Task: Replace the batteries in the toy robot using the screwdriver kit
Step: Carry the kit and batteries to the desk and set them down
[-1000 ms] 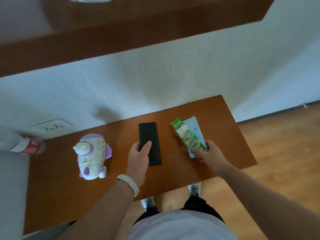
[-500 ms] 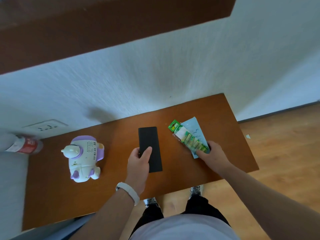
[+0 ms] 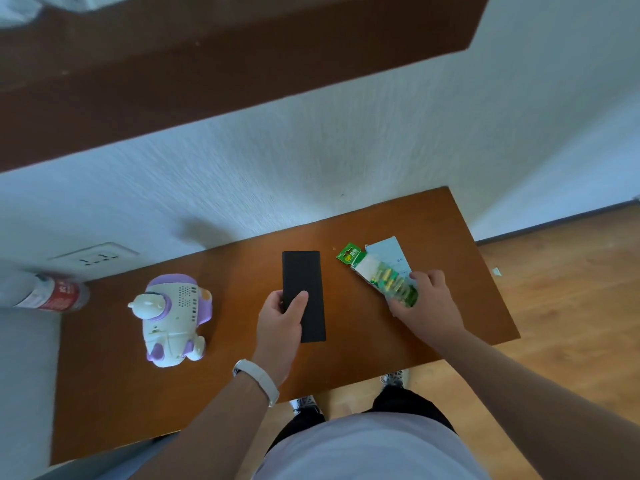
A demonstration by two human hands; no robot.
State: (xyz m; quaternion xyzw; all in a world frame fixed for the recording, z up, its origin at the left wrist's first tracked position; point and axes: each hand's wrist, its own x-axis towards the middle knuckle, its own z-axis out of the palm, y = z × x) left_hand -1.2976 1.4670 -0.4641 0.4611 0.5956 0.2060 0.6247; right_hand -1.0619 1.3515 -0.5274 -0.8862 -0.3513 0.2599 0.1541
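Screwdriver kit [image 3: 304, 275] held in the left hand [image 3: 280, 329] grip, thumb on top; right hand [image 3: 429, 306] clasps battery pack [image 3: 375, 271].

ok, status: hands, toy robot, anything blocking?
Left hand grips flat black rectangular case. Right hand holds green battery blister pack. White-and-purple plastic toy robot lies untouched, unobstructed.

One white-and-purple plastic toy robot [image 3: 173, 317]. One flat black rectangular case [image 3: 303, 282]. One green-carded blister pack of batteries [image 3: 379, 276]; cells too blurred to count. One pale blue paper sheet [image 3: 391, 251]. One clear red-labelled plastic bottle [image 3: 52, 293]. One white wall socket [image 3: 93, 258]. Two hands: left hand [image 3: 280, 323], right hand [image 3: 429, 306]. One white wristband [image 3: 258, 379].
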